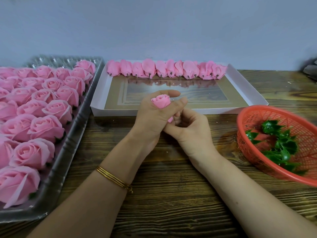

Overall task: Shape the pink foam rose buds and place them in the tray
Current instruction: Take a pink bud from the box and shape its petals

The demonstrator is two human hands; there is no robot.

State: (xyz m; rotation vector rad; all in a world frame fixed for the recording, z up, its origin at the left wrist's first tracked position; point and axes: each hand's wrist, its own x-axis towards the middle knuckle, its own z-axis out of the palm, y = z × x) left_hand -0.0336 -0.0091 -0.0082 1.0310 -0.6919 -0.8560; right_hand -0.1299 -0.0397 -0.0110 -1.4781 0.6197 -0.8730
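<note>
My left hand (151, 115) grips a pink foam rose bud (161, 101), whose top pokes out between thumb and forefinger. My right hand (190, 129) sits just below and right of it, fingers curled under the bud's base, where a bit of pink shows. Both hands hover over the wooden table in front of a white tray (99, 100). A row of several closed pink buds (164, 68) with dark stem tips lies along the tray's far edge.
A clear plastic tray (72, 134) at the left is packed with several open pink roses (46, 127). A red mesh basket (247, 117) with green leaf calyxes (281, 143) sits at the right. A dark object (310, 69) lies at the far right edge.
</note>
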